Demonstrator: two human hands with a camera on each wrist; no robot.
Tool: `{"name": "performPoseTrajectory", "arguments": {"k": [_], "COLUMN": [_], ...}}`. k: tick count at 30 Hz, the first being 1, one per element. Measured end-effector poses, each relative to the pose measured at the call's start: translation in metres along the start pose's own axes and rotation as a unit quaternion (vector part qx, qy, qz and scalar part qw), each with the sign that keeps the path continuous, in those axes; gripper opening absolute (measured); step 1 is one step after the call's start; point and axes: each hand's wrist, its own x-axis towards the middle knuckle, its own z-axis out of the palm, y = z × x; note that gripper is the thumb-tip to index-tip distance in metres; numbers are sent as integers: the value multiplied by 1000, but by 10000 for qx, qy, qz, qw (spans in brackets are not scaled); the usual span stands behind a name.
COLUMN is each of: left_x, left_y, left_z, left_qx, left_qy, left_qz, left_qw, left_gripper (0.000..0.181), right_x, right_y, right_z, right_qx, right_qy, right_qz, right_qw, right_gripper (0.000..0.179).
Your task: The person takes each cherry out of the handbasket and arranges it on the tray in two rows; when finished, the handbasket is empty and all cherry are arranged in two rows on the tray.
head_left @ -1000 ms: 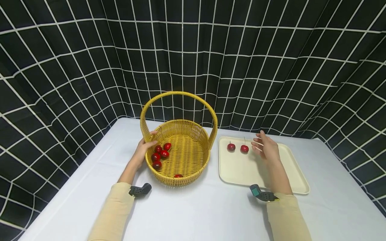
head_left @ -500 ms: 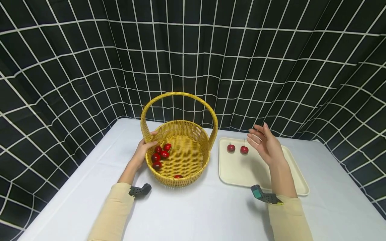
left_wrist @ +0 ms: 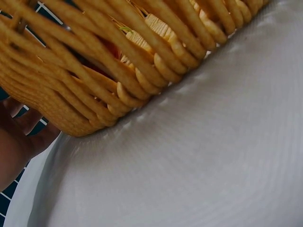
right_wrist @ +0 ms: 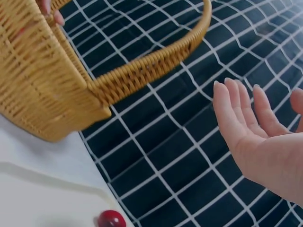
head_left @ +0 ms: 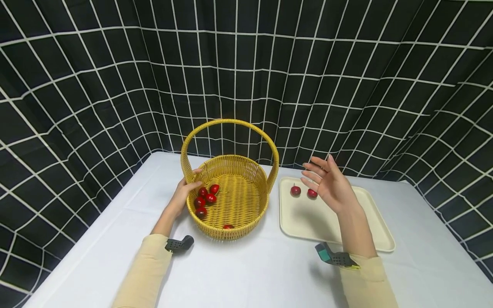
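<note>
My left hand [head_left: 181,194] grips the left rim of a yellow woven basket [head_left: 246,231], thumb over the edge near the handle's base. In the left wrist view, the fingers [left_wrist: 42,137] lie against the wicker basket [left_wrist: 90,94]. Several dark red cherries [head_left: 199,202] lie inside, mostly at the left, with one cherry [head_left: 228,226] partly hidden by the front rim. My right hand [head_left: 333,190] hovers above a cream tray [head_left: 292,222], palm turned inward, loosely spread fingers holding nothing. Two cherries, a left one [head_left: 295,191] and a right one [head_left: 312,193], sit on the tray.
The basket's tall arched handle [head_left: 231,121] rises over its middle. A white cloth [head_left: 246,273] covers the table. Behind and at the sides hangs a black curtain [head_left: 246,81] with white grid lines.
My right hand has risen from over the tray, turned its palm more into view and shifted left toward the basket. The left hand stays on the rim.
</note>
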Motion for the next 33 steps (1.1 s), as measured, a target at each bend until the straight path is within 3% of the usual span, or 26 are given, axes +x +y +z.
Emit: {"name": "performPoseTrajectory", "arguments": {"k": [13,20,26,33], "left_x": [1,1,2,3], "left_y": [-2,-2,-1,-4], "left_z": [-1,-2,-1,-1], "left_qx": [22,23,23,-15], "left_qy": [16,-12,7,35], "left_qz": [-13,79,159,113], "left_qw": [10000,10000,9999,9999], "left_gripper": [49,49,51,50], "right_x": [1,5,11,15], "right_y": [14,28,46,68], "right_z": [33,46,54,60], "right_qx": [-541,-579,-669,-1207], "right_qy": [-507,-840,-1183,-1231], "right_qz": [397,664,981,1507], "right_qw": [9965,9926,9859,9734], "right_gripper": [42,43,45,57]}}
